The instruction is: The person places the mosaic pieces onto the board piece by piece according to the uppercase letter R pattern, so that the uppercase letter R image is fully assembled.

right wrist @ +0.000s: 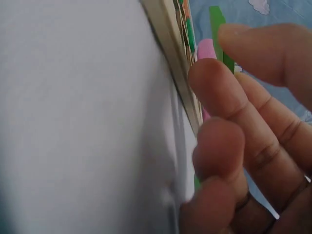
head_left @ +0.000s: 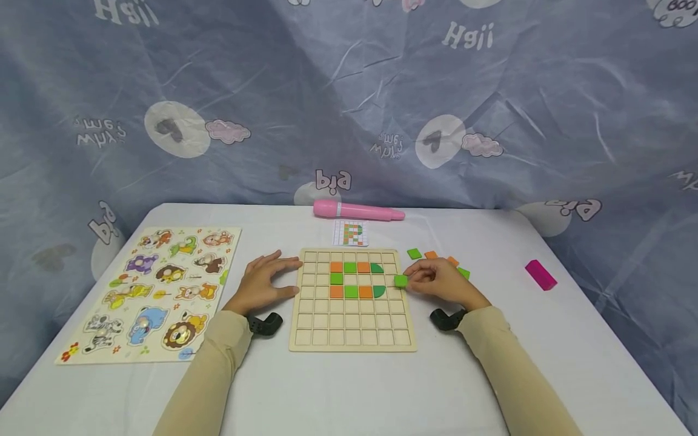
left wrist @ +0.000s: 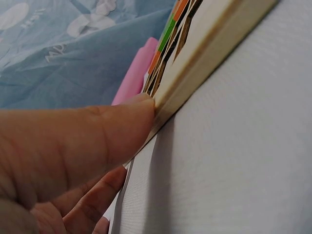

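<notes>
A wooden grid board (head_left: 352, 339) lies mid-table, with orange, green and dark-green tiles set in its upper cells. My right hand (head_left: 438, 280) pinches a green square tile (head_left: 400, 281) over the board's right edge; the right wrist view shows that tile (right wrist: 222, 41) between thumb and fingertips. Along the board's left edge rests my left hand (head_left: 263, 283), fingers spread. In the left wrist view its thumb (left wrist: 122, 126) touches the side of the board (left wrist: 195, 68). Behind the board is a small pattern card (head_left: 351, 233) with a coloured figure on a grid.
Loose tiles, among them a green one (head_left: 414, 254) and an orange one (head_left: 431, 255), lie around my right hand. A pink microphone-shaped object (head_left: 358, 211) lies at the back. An animal puzzle board (head_left: 152, 290) covers the left side; a magenta block (head_left: 541, 275) sits far right.
</notes>
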`<state>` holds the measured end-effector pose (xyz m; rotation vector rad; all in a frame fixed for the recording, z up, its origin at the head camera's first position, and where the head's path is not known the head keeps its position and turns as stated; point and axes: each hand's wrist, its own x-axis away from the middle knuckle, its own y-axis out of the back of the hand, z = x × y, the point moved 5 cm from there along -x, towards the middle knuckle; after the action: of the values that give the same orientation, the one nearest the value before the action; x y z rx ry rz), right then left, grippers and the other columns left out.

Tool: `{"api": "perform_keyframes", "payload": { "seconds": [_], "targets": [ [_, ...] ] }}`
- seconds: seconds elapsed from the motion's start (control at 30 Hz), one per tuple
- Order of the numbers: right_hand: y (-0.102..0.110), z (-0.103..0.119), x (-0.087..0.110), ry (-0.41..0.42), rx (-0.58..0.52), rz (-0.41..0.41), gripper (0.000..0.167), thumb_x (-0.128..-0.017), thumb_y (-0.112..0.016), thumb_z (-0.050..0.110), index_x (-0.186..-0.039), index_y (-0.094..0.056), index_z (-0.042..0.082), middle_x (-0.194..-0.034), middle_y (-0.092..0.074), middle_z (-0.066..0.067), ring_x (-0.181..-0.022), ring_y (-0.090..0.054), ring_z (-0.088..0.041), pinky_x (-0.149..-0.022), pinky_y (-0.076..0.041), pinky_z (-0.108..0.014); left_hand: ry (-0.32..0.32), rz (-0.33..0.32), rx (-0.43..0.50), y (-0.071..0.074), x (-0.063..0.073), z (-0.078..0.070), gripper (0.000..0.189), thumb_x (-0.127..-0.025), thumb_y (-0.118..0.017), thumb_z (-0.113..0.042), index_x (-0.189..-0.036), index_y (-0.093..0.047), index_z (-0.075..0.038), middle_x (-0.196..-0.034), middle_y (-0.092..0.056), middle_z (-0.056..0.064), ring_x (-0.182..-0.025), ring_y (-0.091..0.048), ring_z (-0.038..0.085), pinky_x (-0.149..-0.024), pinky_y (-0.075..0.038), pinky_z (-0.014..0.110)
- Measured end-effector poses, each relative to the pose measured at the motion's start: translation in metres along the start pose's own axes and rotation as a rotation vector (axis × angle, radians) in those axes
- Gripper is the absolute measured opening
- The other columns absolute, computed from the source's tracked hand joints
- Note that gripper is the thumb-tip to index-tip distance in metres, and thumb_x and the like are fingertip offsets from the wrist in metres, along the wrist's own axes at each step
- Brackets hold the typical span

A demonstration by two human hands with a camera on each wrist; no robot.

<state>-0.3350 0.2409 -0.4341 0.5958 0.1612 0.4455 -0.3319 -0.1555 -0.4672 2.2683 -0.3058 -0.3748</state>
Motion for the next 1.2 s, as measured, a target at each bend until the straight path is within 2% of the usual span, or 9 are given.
{"api": "perform_keyframes", "payload": {
  "seconds": [0.2,0.43,0.57,0.77,1.2],
  "targets": [
    [-0.010,0.012,-0.016,0.018,0.052,0.027,0.025,-0.092,-0.084,0.003,-0.115,-0.076,-0.006,-0.088,-0.076,-0.003,-0.075,-0.064,-0.012,-0.070,-0.054,-0.022,0.008,0.000,-0.002,0.001,0.001,-0.001,0.059,-0.090,-0.083,-0.026,-0.145,-0.069,-0.010,-0.156,-0.061,0.013,-0.160,-0.031,0.044,-0.130,-0.011,0.064],
    [-0.020,0.019,-0.029,0.048,0.090,0.057,0.021,-0.093,-0.083,0.005,-0.112,-0.077,-0.004,-0.087,-0.074,0.000,-0.070,-0.059,-0.012,-0.067,-0.051,-0.022,-0.003,0.001,0.007,0.001,0.000,-0.004,0.060,-0.090,-0.084,-0.028,-0.145,-0.069,-0.010,-0.156,-0.061,0.013,-0.159,-0.032,0.045,-0.130,-0.012,0.065],
    [-0.023,0.021,-0.033,0.033,0.119,0.063,0.022,-0.092,-0.084,0.006,-0.111,-0.078,-0.003,-0.086,-0.073,0.000,-0.070,-0.056,-0.014,-0.065,-0.048,-0.023,-0.006,0.005,0.010,-0.001,-0.002,-0.002,0.061,-0.089,-0.085,-0.028,-0.145,-0.069,-0.009,-0.156,-0.061,0.012,-0.159,-0.032,0.044,-0.130,-0.012,0.064],
    [-0.026,0.023,-0.037,0.045,0.156,0.077,0.020,-0.092,-0.084,0.005,-0.109,-0.078,-0.003,-0.086,-0.074,0.000,-0.071,-0.059,-0.015,-0.066,-0.051,-0.025,0.004,0.007,0.010,-0.002,-0.002,0.002,0.061,-0.089,-0.085,-0.027,-0.145,-0.069,-0.010,-0.155,-0.062,0.011,-0.160,-0.031,0.043,-0.131,-0.010,0.063],
    [-0.027,0.025,-0.042,0.042,0.210,0.094,0.020,-0.092,-0.083,0.005,-0.111,-0.078,-0.002,-0.086,-0.074,0.002,-0.071,-0.059,-0.013,-0.067,-0.051,-0.026,0.014,0.002,0.005,0.002,0.000,-0.001,0.061,-0.089,-0.085,-0.026,-0.145,-0.069,-0.010,-0.155,-0.062,0.011,-0.161,-0.031,0.042,-0.131,-0.010,0.063]
  ]
}}
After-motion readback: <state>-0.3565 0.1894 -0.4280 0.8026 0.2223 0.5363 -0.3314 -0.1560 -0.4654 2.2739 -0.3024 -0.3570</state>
